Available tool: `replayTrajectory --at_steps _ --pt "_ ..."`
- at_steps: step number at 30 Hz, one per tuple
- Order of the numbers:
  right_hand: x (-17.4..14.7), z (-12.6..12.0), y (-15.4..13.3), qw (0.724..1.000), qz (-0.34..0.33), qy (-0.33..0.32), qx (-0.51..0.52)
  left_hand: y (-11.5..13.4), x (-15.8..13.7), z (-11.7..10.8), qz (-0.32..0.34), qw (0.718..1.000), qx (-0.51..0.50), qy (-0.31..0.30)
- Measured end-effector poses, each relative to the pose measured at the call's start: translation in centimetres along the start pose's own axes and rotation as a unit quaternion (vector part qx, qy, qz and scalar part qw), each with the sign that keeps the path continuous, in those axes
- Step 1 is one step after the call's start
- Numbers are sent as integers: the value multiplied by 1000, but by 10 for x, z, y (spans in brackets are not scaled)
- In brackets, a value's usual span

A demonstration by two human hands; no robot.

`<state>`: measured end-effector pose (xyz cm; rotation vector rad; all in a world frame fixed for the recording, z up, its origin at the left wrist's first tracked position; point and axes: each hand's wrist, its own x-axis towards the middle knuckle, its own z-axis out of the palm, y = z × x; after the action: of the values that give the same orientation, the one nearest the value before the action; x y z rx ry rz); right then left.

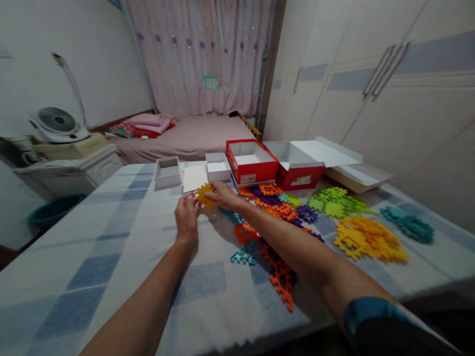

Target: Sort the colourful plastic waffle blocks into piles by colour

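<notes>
A yellow toothed plastic building piece is held up above the table between both hands. My right hand pinches it from the right side. My left hand has its fingers closed at the piece's left edge; the fingertips are partly hidden. Beneath and beside my right forearm lies a mixed pile of orange pieces, purple pieces and teal pieces. Sorted to the right are heaps of green pieces, yellow-orange pieces and teal pieces.
Along the table's far edge stand two small white boxes, a white card, a red open box, and a second red box with its lid raised. A blue-and-white checked cloth covers the table. Beyond it is a bed.
</notes>
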<state>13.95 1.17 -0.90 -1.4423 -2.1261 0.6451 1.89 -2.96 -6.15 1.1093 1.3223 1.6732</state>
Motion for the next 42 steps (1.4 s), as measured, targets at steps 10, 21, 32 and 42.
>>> replayTrajectory --at_steps 10,21,32,42 --pt "-119 -88 1 969 -99 115 197 6 -1 1 -22 999 7 35" --pt "-336 -163 128 943 193 270 -9 11 -9 2 -47 998 33 12" --pt "-344 -130 159 903 112 333 -248 11 -5 -1 -67 998 18 1" --pt "-341 -109 165 869 61 391 -297 25 -28 -4 -62 985 133 -93"
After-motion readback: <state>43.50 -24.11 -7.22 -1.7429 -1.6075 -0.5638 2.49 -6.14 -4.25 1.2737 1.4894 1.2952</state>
